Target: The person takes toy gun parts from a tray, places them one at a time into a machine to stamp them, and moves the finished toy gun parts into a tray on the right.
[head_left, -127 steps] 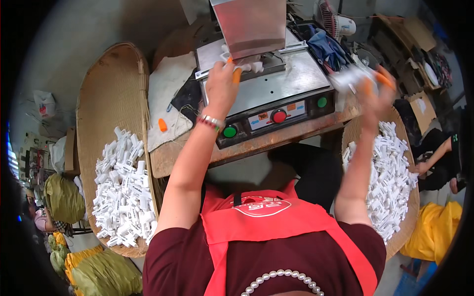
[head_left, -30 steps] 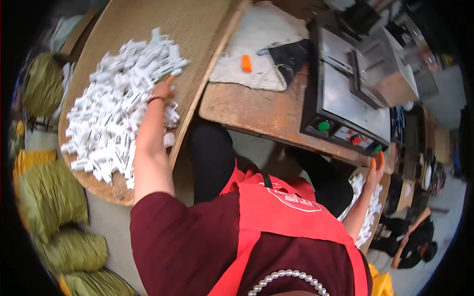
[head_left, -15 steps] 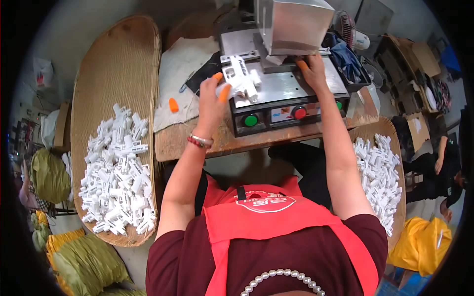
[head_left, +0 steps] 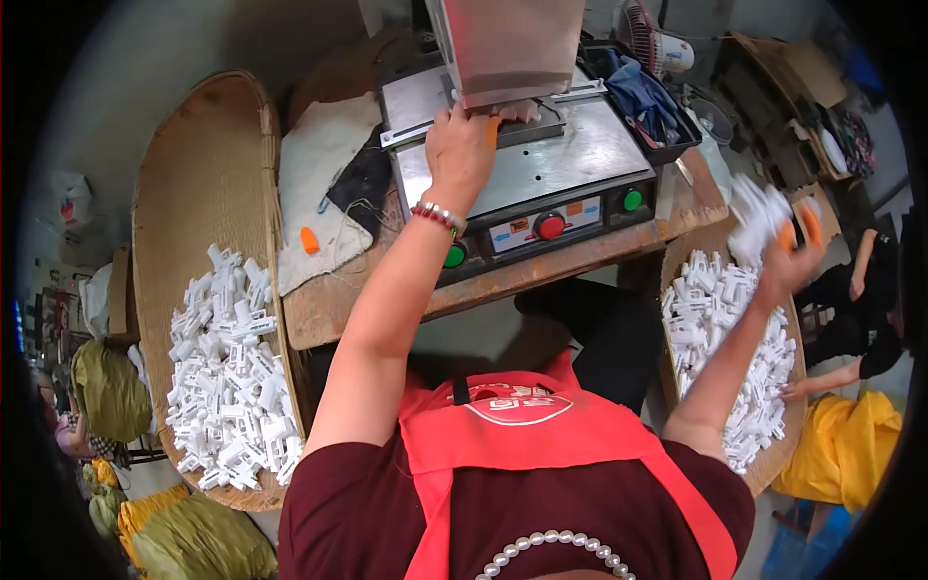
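Note:
My left hand (head_left: pixel 462 159), with beaded bracelets at the wrist, reaches to the dark fixture (head_left: pixel 541 124) beneath the raised metal head (head_left: pixel 512 48) of a bench press machine. An orange finger cover shows on it; its fingertips are partly hidden at the head's lower edge. A pale piece (head_left: pixel 520 111) lies at the fixture beside these fingers. Out to the right, my right hand (head_left: pixel 793 256) is closed on white plastic toy-gun parts (head_left: pixel 757 222), smeared by motion. Orange covers sit on its fingers. Below it, a woven basket (head_left: pixel 785 440) holds a pile of similar white parts (head_left: pixel 725 358).
Left of the wooden table (head_left: pixel 329 324) stands a long woven basket (head_left: pixel 198 164) with another heap of white parts (head_left: pixel 227 377). The machine's front carries green buttons and a red button (head_left: pixel 549 225). A loose orange finger cover (head_left: pixel 309 240) lies on the cloth. A black bin (head_left: pixel 667 150) stands right.
My right hand has left the fixture and swung right over the basket, with white parts in it. My left hand has moved from the machine's left side to the fixture. The view has shifted slightly.

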{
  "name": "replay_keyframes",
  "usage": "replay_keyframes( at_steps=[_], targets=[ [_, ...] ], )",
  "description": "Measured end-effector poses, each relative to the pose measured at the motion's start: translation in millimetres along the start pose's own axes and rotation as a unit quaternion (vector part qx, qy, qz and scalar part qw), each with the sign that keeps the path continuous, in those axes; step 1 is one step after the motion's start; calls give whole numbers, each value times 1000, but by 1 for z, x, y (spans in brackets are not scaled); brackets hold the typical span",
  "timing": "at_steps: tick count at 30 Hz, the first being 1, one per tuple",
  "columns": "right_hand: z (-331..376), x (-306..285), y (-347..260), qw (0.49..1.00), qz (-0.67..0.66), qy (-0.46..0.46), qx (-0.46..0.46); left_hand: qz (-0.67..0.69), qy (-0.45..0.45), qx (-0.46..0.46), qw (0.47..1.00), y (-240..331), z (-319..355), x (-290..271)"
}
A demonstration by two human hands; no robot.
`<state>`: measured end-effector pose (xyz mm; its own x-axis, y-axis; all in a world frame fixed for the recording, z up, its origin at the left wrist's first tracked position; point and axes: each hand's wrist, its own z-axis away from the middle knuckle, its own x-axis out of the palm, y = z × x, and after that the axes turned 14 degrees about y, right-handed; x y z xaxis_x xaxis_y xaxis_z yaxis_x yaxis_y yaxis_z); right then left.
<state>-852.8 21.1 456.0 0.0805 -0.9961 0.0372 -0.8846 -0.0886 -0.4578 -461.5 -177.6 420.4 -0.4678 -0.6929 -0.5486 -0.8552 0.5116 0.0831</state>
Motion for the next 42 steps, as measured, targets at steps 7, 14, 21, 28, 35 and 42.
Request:
replay_keyframes(
  at_steps=[7, 14, 21, 28, 35, 42],
  targets=[
    [75, 10, 31, 958, -56, -223, 172, 7, 13, -45, 999, 2, 10, -6],
    [141, 91, 39, 868, -57, -443, 216, 106, -175, -39, 978, -44, 118, -128],
    [151, 90, 20, 845, -163, -412, 301, 193, -203, -135, 951, -102, 148, -180],
    [150, 104, 21, 839, -113, -445, 292, 249, -41, -6, 967, -80, 123, -119],
    [146, 100, 24, 858, -26, -423, 289, 118, -46, -20, 992, -47, 122, -77],
    [136, 69, 45, 834, -132, -388, 370, -45, -127, -371, 919, -280, 120, -208]
  ],
)
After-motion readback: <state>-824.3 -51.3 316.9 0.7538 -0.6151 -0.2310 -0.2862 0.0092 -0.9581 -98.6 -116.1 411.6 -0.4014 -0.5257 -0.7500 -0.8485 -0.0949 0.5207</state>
